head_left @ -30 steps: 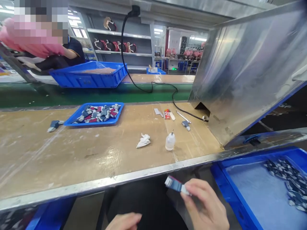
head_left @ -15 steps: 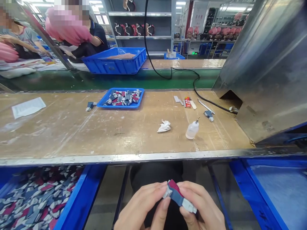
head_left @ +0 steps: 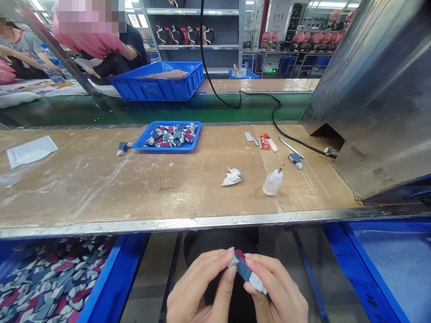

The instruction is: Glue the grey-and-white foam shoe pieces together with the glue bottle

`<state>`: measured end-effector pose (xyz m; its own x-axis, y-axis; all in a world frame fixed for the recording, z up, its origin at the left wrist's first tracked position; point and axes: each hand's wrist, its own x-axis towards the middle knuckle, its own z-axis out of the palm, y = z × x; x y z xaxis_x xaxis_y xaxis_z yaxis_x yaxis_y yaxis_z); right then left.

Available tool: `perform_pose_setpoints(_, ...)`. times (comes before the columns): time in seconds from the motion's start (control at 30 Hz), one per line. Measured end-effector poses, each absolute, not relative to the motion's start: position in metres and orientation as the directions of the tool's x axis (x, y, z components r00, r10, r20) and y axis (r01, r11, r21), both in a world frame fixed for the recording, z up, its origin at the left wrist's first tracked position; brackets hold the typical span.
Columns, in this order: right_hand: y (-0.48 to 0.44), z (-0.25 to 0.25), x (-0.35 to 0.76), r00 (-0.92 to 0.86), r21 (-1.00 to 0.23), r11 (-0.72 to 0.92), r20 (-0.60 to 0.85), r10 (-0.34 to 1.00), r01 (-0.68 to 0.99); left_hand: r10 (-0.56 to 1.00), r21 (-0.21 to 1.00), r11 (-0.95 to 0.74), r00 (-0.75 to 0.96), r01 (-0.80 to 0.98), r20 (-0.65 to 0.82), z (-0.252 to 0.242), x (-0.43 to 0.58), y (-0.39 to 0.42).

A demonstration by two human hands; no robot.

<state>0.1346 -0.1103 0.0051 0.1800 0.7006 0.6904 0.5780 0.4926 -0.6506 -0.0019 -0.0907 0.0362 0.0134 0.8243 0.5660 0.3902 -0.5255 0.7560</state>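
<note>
Well, below the metal edge of the bench (head_left: 84, 188), the left hand (head_left: 197, 287) and the right hand (head_left: 276, 289) are close together, both pinching one small foam piece (head_left: 246, 270) between thumb and fingertips. Neither hand is spread. The piece is navy blue with a red patch at its top and pale ends, and its long axis slants from upper left, at the left thumb, to lower right, at the right fingers. No writing shows on it.

On the bench, a shallow blue tray (head_left: 164, 150) holds a heap of similar pieces, with a loose piece (head_left: 124, 147) lying just to its left. Farther right, a red packet (head_left: 264, 141) lies near a small blade (head_left: 251, 138); its print is too small to read, as is that on a paper sheet (head_left: 32, 150) at the far left. A plastic squeeze bottle (head_left: 272, 183) stands near a crumpled white rag (head_left: 231, 177). Below the bench, to the left, a blue bin (head_left: 116, 287) is full of more pieces
</note>
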Motion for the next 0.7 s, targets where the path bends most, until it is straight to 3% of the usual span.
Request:
perform_pose_setpoints(0.2, -0.097, -0.003, 0.138, 0.185, -0.714, 0.544, 0.665, 0.724, 0.441, 0.883, 0.823, -0.469, 0.175, 0.32, 0.435, 0.044, -0.012, -0.068)
perform_pose_setpoints(0.33, -0.084, -0.001, 0.146, 0.091, -0.675, 0.579, 0.683, 0.725, 0.458, 0.876, 0.806, -0.478, 0.121, 0.349, 0.467, 0.043, -0.01, -0.051)
perform_pose_setpoints(0.43, -0.072, 0.002, 0.164, 0.015, -0.6, 0.591, 0.708, 0.706, 0.54, 0.833, 0.725, -0.527, 0.103, 0.443, 0.543, 0.039, -0.013, -0.029)
perform_pose_setpoints(0.53, -0.054, 0.004, 0.194, 0.233, -0.653, 0.405, 0.667, 0.707, 0.64, 0.802, 0.67, -0.576, 0.167, 0.468, 0.574, 0.035, -0.019, -0.002)
perform_pose_setpoints(0.6, -0.035, 0.007, 0.215, 0.404, -0.749, 0.199, 0.538, 0.74, 0.631, 0.802, 0.664, -0.59, 0.236, 0.459, 0.548, 0.033, -0.021, 0.011)
perform_pose_setpoints(0.7, -0.001, 0.012, 0.236, 0.388, -0.825, 0.069, 0.336, 0.858, 0.56, 0.813, 0.664, -0.58, 0.29, 0.471, 0.505, 0.03, -0.019, 0.016)
